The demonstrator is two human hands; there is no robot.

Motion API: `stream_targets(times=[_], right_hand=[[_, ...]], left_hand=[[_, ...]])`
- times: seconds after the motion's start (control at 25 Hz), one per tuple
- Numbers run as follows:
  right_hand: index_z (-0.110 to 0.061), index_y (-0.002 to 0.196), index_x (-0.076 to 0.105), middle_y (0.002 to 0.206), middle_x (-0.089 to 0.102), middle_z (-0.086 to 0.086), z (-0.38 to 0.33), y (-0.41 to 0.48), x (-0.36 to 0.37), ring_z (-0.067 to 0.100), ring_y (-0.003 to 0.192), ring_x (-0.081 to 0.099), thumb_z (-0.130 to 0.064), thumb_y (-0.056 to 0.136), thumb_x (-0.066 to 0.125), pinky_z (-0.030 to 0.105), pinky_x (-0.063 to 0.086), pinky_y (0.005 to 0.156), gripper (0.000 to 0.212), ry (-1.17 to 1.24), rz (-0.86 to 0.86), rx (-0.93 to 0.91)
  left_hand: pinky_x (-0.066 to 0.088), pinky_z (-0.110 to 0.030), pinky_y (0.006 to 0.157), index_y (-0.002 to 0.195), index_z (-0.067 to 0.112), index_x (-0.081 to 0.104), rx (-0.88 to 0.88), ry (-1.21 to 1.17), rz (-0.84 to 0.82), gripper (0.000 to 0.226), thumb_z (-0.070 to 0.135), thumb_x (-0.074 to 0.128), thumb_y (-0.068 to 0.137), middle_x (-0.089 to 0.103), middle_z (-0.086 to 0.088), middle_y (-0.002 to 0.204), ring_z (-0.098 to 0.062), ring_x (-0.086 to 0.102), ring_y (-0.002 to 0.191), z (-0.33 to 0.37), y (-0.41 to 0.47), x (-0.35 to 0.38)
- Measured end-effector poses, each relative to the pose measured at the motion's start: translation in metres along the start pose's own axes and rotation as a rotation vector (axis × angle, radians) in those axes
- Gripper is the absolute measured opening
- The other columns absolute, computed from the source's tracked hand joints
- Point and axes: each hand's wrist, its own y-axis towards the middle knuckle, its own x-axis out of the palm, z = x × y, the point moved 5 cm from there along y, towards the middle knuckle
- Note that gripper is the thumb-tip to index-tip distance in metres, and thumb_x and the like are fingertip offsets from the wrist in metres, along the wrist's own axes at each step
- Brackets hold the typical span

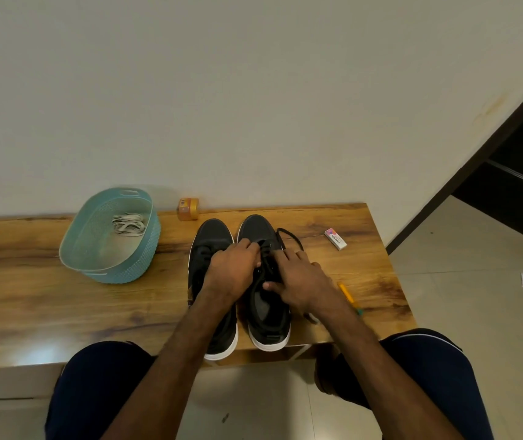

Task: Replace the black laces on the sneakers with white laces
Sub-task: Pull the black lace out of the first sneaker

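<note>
Black lace (289, 234) is partly out of the right sneaker (255, 228): a loose loop of it lies on the table (63, 296) just beyond the fingertips of the right hand (301, 281), and another stretch trails out beside that wrist. The left hand (231, 268) has its fingers curled in, and they seem to pinch the lace at the eyelets near the toe end of the lacing. The right hand lies over the shoe's outer side with its thumb stretched across the tongue. Whether its fingers hold any lace I cannot tell, since they cover that part. So the unlacing of this shoe looks under way but not finished, as crossings remain between the two sets of fingers. Under the left forearm, the left sneaker (204, 246) looks fully laced in black, though dark lace on dark fabric is hard to read. White laces (128, 224) sit bundled in the teal basket (133, 268), well to the left of the left hand's fingers, untouched. By my reckoning most of the job is ahead: finish stripping this shoe, strip the other, then thread both with white.
</note>
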Motion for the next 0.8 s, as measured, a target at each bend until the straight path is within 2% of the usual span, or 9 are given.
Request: stream_targets(times=[0.12, 0.24, 0.36, 0.48, 0.6, 0.68, 0.76, 0.8], right_hand=[[-0.018, 0.135, 0.04, 0.133, 0.052, 0.008, 0.002, 0.0, 0.0, 0.026, 0.116, 0.054, -0.03, 0.091, 0.063, 0.045, 0.051, 0.094, 0.052, 0.099, 0.068, 0.04], [-0.012, 0.127, 0.043, 0.11, 0.063, 0.008, 0.008, -0.004, 0.004, 0.025, 0.096, 0.064, -0.025, 0.09, 0.064, 0.037, 0.057, 0.077, 0.045, 0.297, 0.156, 0.233], [-0.009, 0.116, 0.053, 0.105, 0.065, 0.01, 0.006, -0.004, 0.006, 0.027, 0.094, 0.064, -0.031, 0.092, 0.062, 0.033, 0.05, 0.069, 0.034, 0.214, 0.177, 0.28], [-0.013, 0.109, 0.058, 0.1, 0.065, 0.007, 0.001, -0.004, 0.003, 0.023, 0.086, 0.063, -0.035, 0.093, 0.059, 0.032, 0.046, 0.066, 0.027, 0.077, 0.202, 0.228], [-0.016, 0.109, 0.058, 0.102, 0.064, 0.005, -0.003, -0.004, 0.0, 0.023, 0.088, 0.064, -0.037, 0.094, 0.057, 0.033, 0.043, 0.066, 0.026, -0.04, 0.221, 0.189], [-0.016, 0.11, 0.058, 0.105, 0.064, 0.005, -0.003, -0.004, 0.001, 0.024, 0.091, 0.065, -0.036, 0.095, 0.055, 0.035, 0.047, 0.07, 0.025, -0.05, 0.196, 0.182], [-0.016, 0.11, 0.059, 0.106, 0.065, 0.006, -0.002, -0.003, 0.003, 0.025, 0.092, 0.066, -0.034, 0.096, 0.053, 0.035, 0.047, 0.071, 0.024, -0.039, 0.167, 0.189], [-0.016, 0.11, 0.059, 0.106, 0.066, 0.006, -0.001, -0.003, 0.003, 0.025, 0.092, 0.065, -0.034, 0.096, 0.052, 0.034, 0.045, 0.07, 0.024, -0.033, 0.168, 0.194]], left_hand=[[0.039, -0.031, 0.066, 0.11, 0.016, 0.049, -0.01, -0.018, 0.018, 0.017, 0.029, 0.042, 0.102, 0.053, -0.003, 0.107, -0.02, 0.056, 0.085, 0.003, -0.002, 0.001], [0.036, -0.032, 0.058, 0.092, 0.015, 0.046, -0.154, -0.246, 0.07, 0.015, 0.029, 0.045, 0.099, 0.054, -0.002, 0.086, -0.021, 0.053, 0.068, -0.006, -0.003, -0.002], [0.035, -0.03, 0.051, 0.095, 0.017, 0.048, -0.195, -0.387, 0.139, 0.013, 0.028, 0.045, 0.101, 0.057, 0.002, 0.073, -0.019, 0.056, 0.063, -0.011, -0.005, -0.005], [0.044, -0.03, 0.057, 0.1, 0.025, 0.054, -0.094, -0.291, 0.162, 0.015, 0.039, 0.05, 0.1, 0.06, 0.009, 0.085, -0.012, 0.059, 0.073, -0.006, -0.006, -0.007], [0.04, -0.027, 0.059, 0.092, 0.025, 0.057, -0.08, -0.229, 0.196, 0.014, 0.038, 0.056, 0.097, 0.057, 0.009, 0.09, -0.01, 0.056, 0.077, -0.003, -0.005, -0.002], [0.043, -0.029, 0.062, 0.091, 0.022, 0.059, -0.235, -0.414, 0.26, 0.014, 0.033, 0.055, 0.098, 0.06, 0.007, 0.089, -0.011, 0.058, 0.078, -0.013, -0.005, -0.002], [0.052, -0.039, 0.072, 0.092, 0.017, 0.061, -0.463, -0.723, 0.349, 0.014, 0.028, 0.054, 0.1, 0.064, 0.001, 0.089, -0.019, 0.062, 0.083, -0.034, -0.007, -0.006], [0.053, -0.042, 0.077, 0.092, 0.017, 0.06, -0.509, -0.792, 0.384, 0.013, 0.026, 0.054, 0.099, 0.065, 0.0, 0.09, -0.021, 0.063, 0.085, -0.04, -0.008, -0.009]])
